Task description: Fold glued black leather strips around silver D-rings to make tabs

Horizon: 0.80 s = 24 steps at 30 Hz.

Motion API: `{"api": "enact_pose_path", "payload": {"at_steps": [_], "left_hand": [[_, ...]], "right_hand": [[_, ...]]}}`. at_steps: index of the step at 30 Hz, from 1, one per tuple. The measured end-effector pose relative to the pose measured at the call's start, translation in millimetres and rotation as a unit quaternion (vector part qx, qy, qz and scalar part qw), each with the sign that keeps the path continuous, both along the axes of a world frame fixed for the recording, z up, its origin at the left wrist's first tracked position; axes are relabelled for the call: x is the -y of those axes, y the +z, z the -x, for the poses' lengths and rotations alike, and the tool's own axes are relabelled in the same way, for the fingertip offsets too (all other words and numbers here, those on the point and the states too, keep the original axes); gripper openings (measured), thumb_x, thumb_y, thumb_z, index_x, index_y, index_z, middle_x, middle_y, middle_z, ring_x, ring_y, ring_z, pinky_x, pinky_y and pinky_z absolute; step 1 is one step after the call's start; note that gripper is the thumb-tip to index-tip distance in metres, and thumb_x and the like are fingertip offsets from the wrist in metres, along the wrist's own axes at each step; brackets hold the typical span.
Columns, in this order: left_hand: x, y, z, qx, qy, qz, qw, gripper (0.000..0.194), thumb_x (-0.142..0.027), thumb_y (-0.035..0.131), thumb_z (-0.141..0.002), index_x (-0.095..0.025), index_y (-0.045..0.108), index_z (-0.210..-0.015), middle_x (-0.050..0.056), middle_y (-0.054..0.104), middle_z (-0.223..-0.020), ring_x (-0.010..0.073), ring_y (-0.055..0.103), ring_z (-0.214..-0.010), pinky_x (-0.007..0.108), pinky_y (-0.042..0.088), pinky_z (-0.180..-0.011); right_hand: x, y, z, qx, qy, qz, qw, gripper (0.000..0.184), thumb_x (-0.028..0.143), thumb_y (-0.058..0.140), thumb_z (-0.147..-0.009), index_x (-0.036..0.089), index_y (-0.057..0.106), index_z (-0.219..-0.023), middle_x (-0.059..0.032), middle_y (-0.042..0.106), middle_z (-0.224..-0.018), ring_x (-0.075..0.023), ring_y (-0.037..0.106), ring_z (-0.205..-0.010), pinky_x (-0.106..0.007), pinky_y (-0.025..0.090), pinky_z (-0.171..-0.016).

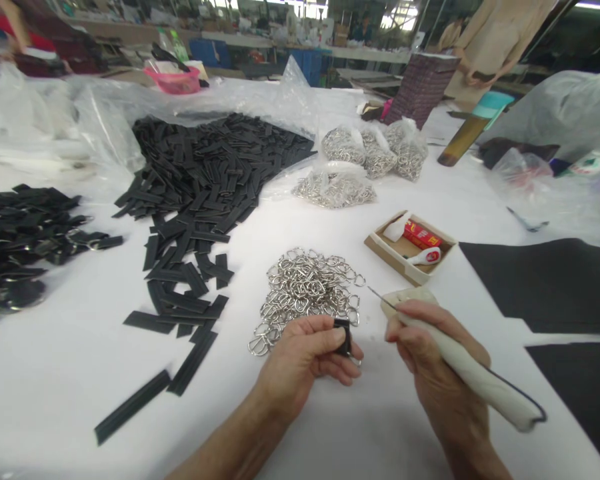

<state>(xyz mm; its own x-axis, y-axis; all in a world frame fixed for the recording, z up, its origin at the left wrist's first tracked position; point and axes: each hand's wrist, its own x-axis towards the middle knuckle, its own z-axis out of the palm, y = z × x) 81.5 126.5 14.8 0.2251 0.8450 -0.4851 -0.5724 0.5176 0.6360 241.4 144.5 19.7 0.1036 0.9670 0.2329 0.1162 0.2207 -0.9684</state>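
Note:
My left hand pinches a short black strap, folded over, between thumb and fingers. A bit of a metal ring shows at the strap's lower end. In my right hand is a thick, pale-handled tool with a thin metal tip and a dark cord along its handle. Its tip points up and left, apart from the strap. Just beyond my left hand lies a heap of silver D-rings. A pale block is partly hidden behind my right hand.
Loose black strips form a large pile at the back left. Strips with rings are heaped far left. Bagged rings, a small box with glue tubes, a bottle and black sheets lie farther out. People stand beyond the table.

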Motion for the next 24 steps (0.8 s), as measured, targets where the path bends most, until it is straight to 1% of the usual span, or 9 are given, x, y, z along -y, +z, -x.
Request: {"api": "enact_pose_path", "payload": {"at_steps": [3, 6, 9, 12, 14, 16, 18, 20, 24], "left_hand": [[-1.1, -1.1, 1.6, 0.036, 0.004, -0.01, 0.999, 0.017, -0.024, 0.074, -0.064, -0.008, 0.067, -0.067, 0.008, 0.069, -0.067, 0.011, 0.062, -0.047, 0.017, 0.049, -0.042], [-1.3, -2.8, 1.1, 0.045, 0.006, -0.027, 0.999, 0.018, -0.025, 0.074, -0.066, -0.009, 0.067, -0.069, 0.007, 0.068, -0.069, 0.0082, 0.057, -0.041, 0.015, 0.041, -0.033], [-0.6, -3.5, -0.8, 0.029, 0.027, -0.022, 0.999, 0.017, -0.023, 0.074, -0.066, -0.009, 0.068, -0.073, 0.002, 0.062, -0.059, 0.0041, 0.047, -0.035, 0.013, 0.032, -0.03], [0.3, -4.1, -2.6, 0.007, 0.049, -0.016, 0.999, 0.015, -0.022, 0.074, -0.065, -0.01, 0.067, -0.07, -0.003, 0.053, -0.049, 0.0038, 0.042, -0.036, 0.013, 0.032, -0.032], [0.8, -4.8, -3.0, -0.017, 0.046, -0.029, 0.998, 0.015, -0.024, 0.072, -0.068, -0.01, 0.066, -0.069, -0.003, 0.051, -0.046, 0.0049, 0.043, -0.037, 0.015, 0.035, -0.034], [1.5, -4.5, -2.8, -0.057, 0.042, -0.055, 0.996, 0.013, -0.024, 0.067, -0.073, -0.011, 0.066, -0.072, -0.003, 0.053, -0.046, 0.006, 0.045, -0.037, 0.016, 0.037, -0.037], [2.4, -1.9, -2.7, -0.109, 0.042, -0.079, 0.99, 0.011, -0.023, 0.064, -0.075, -0.013, 0.066, -0.08, -0.003, 0.055, -0.047, 0.0072, 0.048, -0.038, 0.018, 0.039, -0.041], [3.3, 3.6, -3.2, -0.159, 0.048, -0.087, 0.982, 0.012, -0.021, 0.062, -0.075, -0.015, 0.065, -0.085, -0.004, 0.056, -0.047, 0.008, 0.049, -0.04, 0.018, 0.041, -0.043], [4.5, 15.8, -6.6, -0.234, 0.061, -0.073, 0.968, 0.006, -0.02, 0.062, -0.073, -0.016, 0.061, -0.076, -0.005, 0.054, -0.043, 0.008, 0.047, -0.038, 0.018, 0.039, -0.041]], "right_hand": [[6.4, 3.7, 11.7, -0.007, 0.028, 0.012, 1.0, 0.013, 0.027, 0.069, -0.075, 0.024, 0.068, -0.087, 0.0036, 0.06, -0.054, -0.0061, 0.041, -0.036, -0.018, 0.032, -0.033], [8.8, 6.1, 19.5, -0.005, 0.021, 0.023, 1.0, 0.009, 0.023, 0.065, -0.078, 0.024, 0.068, -0.086, 0.0046, 0.061, -0.053, -0.0048, 0.042, -0.034, -0.015, 0.035, -0.032], [9.7, 5.1, 21.5, 0.007, 0.013, 0.015, 1.0, 0.01, 0.02, 0.062, -0.08, 0.024, 0.066, -0.088, 0.0052, 0.062, -0.054, -0.0045, 0.043, -0.033, -0.014, 0.035, -0.032], [10.4, 3.2, 20.9, 0.07, 0.014, -0.02, 0.997, 0.007, 0.018, 0.062, -0.079, 0.024, 0.062, -0.083, 0.0055, 0.061, -0.058, -0.0057, 0.047, -0.039, -0.014, 0.04, -0.036], [10.2, 2.5, 20.9, 0.116, 0.014, -0.053, 0.992, 0.008, 0.016, 0.063, -0.078, 0.024, 0.06, -0.08, 0.0053, 0.06, -0.061, -0.0068, 0.051, -0.046, -0.014, 0.044, -0.043], [9.5, 2.1, 21.6, 0.143, 0.023, -0.073, 0.987, 0.011, 0.015, 0.064, -0.078, 0.024, 0.06, -0.082, 0.0053, 0.059, -0.063, -0.0073, 0.053, -0.05, -0.014, 0.046, -0.048], [8.7, 1.8, 22.5, 0.155, 0.034, -0.077, 0.984, 0.013, 0.014, 0.064, -0.078, 0.024, 0.059, -0.085, 0.0058, 0.057, -0.064, -0.0073, 0.052, -0.051, -0.015, 0.046, -0.049], [8.6, 1.4, 22.8, 0.159, 0.04, -0.072, 0.984, 0.013, 0.014, 0.063, -0.079, 0.023, 0.058, -0.086, 0.0062, 0.055, -0.063, -0.0075, 0.052, -0.051, -0.015, 0.045, -0.049], [9.2, -1.7, 22.0, 0.16, 0.047, -0.062, 0.984, 0.011, 0.015, 0.062, -0.079, 0.023, 0.057, -0.086, 0.0065, 0.053, -0.062, -0.0076, 0.051, -0.05, -0.015, 0.043, -0.046]]}}
